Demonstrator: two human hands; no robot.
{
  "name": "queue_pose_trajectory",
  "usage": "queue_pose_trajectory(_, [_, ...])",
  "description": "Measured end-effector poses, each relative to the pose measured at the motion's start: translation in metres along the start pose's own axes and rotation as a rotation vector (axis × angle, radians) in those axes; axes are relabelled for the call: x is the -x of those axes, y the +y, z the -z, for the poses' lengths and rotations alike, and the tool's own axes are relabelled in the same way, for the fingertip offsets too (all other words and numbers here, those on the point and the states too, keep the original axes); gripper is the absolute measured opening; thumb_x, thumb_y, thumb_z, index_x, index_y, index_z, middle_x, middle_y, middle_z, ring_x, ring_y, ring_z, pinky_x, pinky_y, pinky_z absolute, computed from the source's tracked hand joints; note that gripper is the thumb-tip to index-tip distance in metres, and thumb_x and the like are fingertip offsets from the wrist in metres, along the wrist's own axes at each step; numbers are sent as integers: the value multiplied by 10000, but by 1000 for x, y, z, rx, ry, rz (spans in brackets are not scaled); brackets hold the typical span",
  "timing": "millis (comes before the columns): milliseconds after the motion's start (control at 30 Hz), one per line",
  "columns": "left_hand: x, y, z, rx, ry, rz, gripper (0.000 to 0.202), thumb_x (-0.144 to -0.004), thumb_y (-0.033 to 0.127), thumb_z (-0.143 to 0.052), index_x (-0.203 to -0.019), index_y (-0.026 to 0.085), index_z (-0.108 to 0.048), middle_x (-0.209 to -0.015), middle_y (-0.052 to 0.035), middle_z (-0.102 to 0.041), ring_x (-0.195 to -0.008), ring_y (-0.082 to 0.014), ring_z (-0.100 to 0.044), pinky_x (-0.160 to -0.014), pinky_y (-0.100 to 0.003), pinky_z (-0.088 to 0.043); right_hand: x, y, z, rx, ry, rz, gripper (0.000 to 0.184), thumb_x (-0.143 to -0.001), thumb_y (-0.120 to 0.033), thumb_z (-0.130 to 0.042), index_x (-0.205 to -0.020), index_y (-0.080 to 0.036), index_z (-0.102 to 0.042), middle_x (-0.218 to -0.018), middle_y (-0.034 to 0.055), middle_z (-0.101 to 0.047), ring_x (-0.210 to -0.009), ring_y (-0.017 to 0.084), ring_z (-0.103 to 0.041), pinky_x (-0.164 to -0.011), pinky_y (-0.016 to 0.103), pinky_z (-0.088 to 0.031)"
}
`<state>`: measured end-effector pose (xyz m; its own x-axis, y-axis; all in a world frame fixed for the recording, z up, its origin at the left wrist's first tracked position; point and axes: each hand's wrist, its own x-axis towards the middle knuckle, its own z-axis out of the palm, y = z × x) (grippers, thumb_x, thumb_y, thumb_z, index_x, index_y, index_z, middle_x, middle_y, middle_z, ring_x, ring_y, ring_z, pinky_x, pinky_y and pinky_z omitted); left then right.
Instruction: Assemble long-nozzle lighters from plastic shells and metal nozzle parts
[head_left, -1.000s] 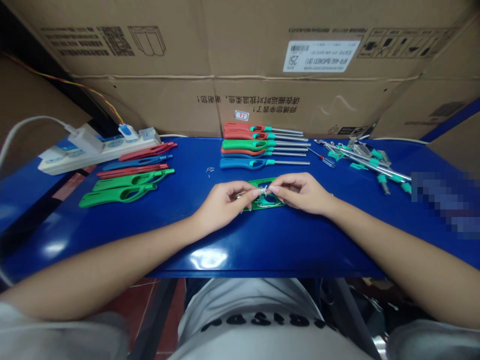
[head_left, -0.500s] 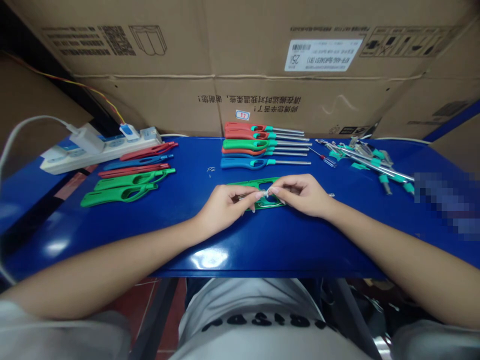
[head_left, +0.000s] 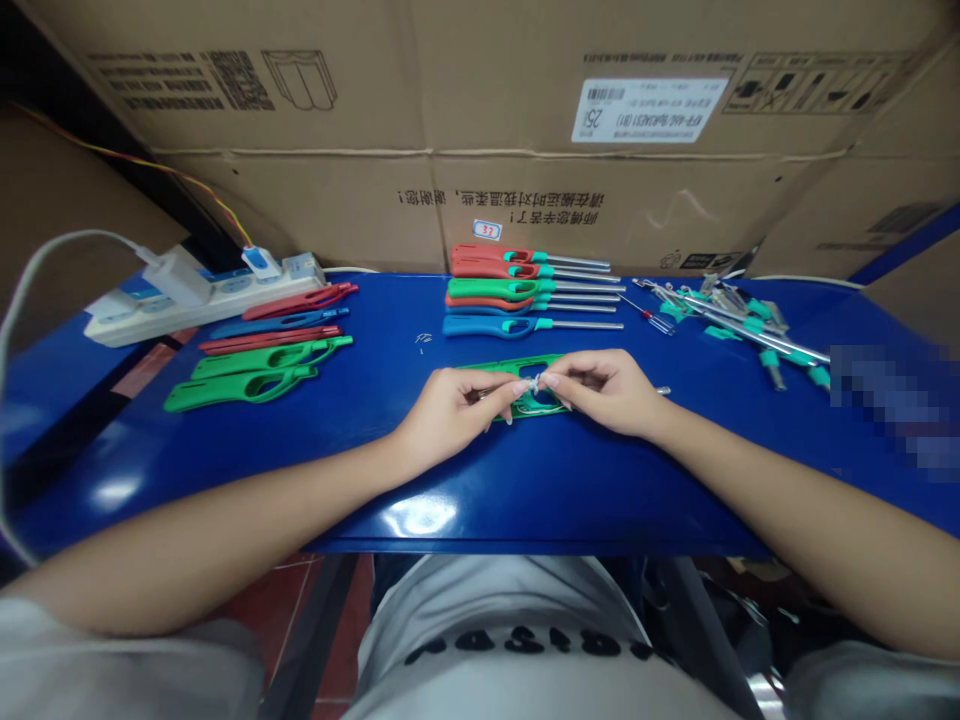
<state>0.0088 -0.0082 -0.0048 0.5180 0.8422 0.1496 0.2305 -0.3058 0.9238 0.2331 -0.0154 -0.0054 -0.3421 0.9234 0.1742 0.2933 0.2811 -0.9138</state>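
Both hands meet over a green lighter casing (head_left: 517, 364) that lies on the blue table (head_left: 352, 440). Between my fingertips is a small whitish wire (head_left: 534, 383), its details too fine to make out. My left hand (head_left: 469, 410) pinches it from the left, thumb against forefinger. From the other side my right hand (head_left: 604, 390) pinches it too, the rest of its fingers curled in. The hands cover much of the casing; a pale wire shows along its lower opening. A short metal end (head_left: 663, 390) sticks out beyond my right hand.
Long-nosed lighters (head_left: 495, 289) in several colours lie in a row at the back. Loose casing halves (head_left: 247, 375) rest at left, below a power strip (head_left: 217, 295). A screwdriver (head_left: 658, 322) and a heap of metal tubes and teal parts (head_left: 750, 325) are at right. Cardboard (head_left: 337, 180) stands behind.
Hardly anything differs: both hands keep their pinch on the wire over the green casing, with only a tiny shift of the fingertips and the camera's view.
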Motion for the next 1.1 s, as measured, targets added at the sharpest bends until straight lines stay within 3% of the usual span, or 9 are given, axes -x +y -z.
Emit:
queue_pose_trajectory(800, [1,-2,-1,-54,-17,-19,398,-948,444,-607,-705,158,-738,-668,-14,-707,-531,-93,-529,-513,-196,-405,1,1,-3,35,-52,0,369,-896,-510,-648,-776,-162,-678,-574,-3,-590,-500,99,-493,-481,237,-383])
queue_pose_trajectory(1100, [1,-2,1,20,-31,19,279,-897,430,-699,-950,177,-803,-739,-16,-737,-558,-91,-553,-522,-189,-439,-7,3,9,-89,-162,-28,341,-885,-492,-676,-809,-161,-707,-570,-31,-573,-475,74,-433,-472,227,-348])
